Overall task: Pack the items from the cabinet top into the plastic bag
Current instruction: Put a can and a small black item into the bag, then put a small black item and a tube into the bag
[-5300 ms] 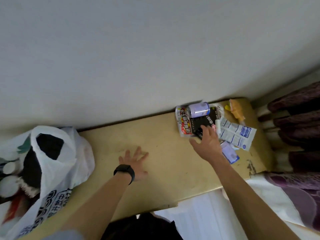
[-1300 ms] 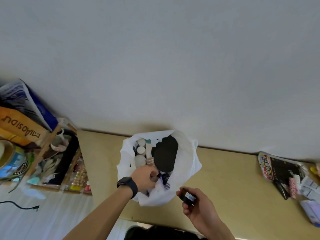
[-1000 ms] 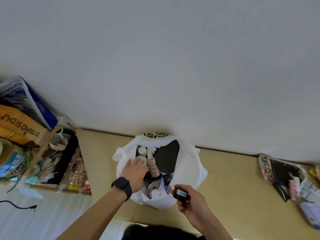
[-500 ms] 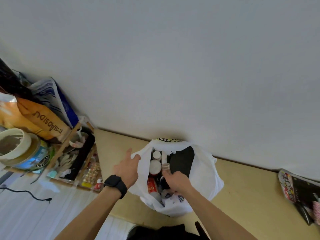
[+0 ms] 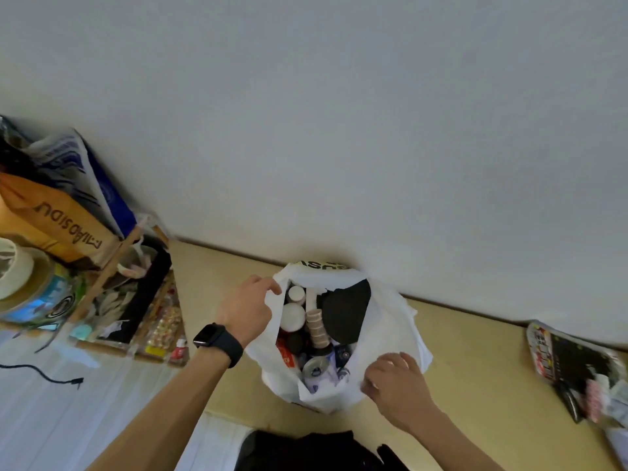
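Observation:
A white plastic bag point(image 5: 390, 321) stands open on the tan cabinet top point(image 5: 475, 362) against the wall. Inside it I see several bottles, a can, a stack of beige rings and something black. My left hand point(image 5: 248, 309), with a black watch on the wrist, grips the bag's left rim. My right hand point(image 5: 396, 382) sits at the bag's near right rim, fingers curled on the plastic and holding no item. A pile of leftover items point(image 5: 577, 368), including a magazine and small packets, lies at the right end of the cabinet top.
A wooden shelf point(image 5: 112, 266) crammed with bags, tape rolls and small goods stands left of the cabinet. A black cable point(image 5: 40, 375) lies on the white surface below it. Dark clothing point(image 5: 306, 450) shows at the bottom edge.
My right hand carried a small dark item from the pile to the bag, put it inside, and has come out to the bag's near rim. My left hand shifted to the left rim.

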Demonstrator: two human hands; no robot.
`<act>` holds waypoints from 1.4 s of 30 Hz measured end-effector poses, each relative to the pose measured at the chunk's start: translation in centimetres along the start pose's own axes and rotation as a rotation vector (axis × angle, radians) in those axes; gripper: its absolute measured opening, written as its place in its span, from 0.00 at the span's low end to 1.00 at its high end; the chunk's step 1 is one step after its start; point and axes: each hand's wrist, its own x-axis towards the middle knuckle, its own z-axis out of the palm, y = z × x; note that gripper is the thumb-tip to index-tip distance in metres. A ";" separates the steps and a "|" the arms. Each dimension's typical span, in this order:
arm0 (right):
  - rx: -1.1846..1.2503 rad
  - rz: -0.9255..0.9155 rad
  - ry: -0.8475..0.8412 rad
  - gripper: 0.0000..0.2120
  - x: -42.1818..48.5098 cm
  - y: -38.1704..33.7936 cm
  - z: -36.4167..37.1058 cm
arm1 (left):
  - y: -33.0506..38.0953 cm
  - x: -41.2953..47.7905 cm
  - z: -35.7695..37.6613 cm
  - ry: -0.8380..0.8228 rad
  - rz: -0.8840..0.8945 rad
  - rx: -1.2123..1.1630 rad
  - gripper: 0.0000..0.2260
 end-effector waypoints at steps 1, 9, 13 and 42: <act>0.081 -0.027 0.065 0.16 0.2 -0.3 -0.7 | 0.3 0.4 -0.5 0.037 0.003 -0.065 0.24; 0.492 0.031 0.160 0.16 -0.1 0.4 -6.6 | 2.9 3.0 -4.5 0.246 0.090 -0.086 0.23; 0.441 0.054 0.050 0.15 -0.3 0.7 -5.5 | 3.3 2.5 -3.3 0.190 0.095 -0.076 0.23; 0.923 0.702 0.788 0.13 -14.1 16.1 2.4 | 32.0 -1.3 19.0 -0.122 0.894 0.526 0.24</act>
